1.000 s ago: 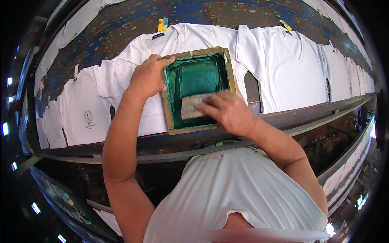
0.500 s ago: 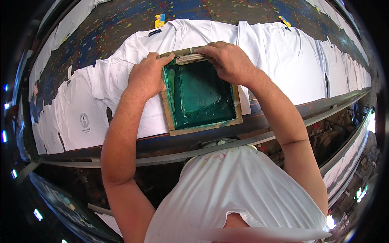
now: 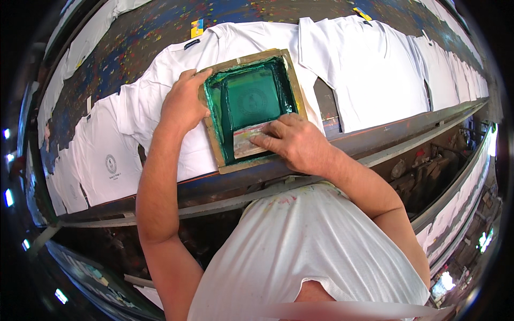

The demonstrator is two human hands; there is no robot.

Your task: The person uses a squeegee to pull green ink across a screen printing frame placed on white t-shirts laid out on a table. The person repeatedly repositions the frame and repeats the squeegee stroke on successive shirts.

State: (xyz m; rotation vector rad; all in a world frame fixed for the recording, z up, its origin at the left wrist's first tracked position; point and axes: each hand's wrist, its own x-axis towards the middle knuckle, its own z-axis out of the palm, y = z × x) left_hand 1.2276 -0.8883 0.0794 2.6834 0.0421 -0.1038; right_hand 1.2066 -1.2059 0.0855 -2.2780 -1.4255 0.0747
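Note:
A wooden-framed printing screen point(image 3: 301, 93) with green mesh lies on a white T-shirt point(image 3: 182, 151). Dark ink lines the inside of the frame, and a faint round design shows in the mesh. My left hand point(image 3: 183, 101) is closed on the frame's left side near its far corner. With my right hand point(image 3: 300, 143) I grip a squeegee point(image 3: 247, 143), its flat pale handle set across the near part of the mesh. The squeegee's lower edge against the mesh is hidden.
More white T-shirts point(image 3: 383, 75) lie in a row along the ink-spattered table point(image 3: 257, 12). One shirt point(image 3: 101, 155) to the left carries a small round dark print. A metal rail point(image 3: 214, 207) runs along the table's near edge.
My right hand has drawn the squeegee from the screen's far edge to its near end. My left hand stays at the frame's left side. The mesh's round design now shows.

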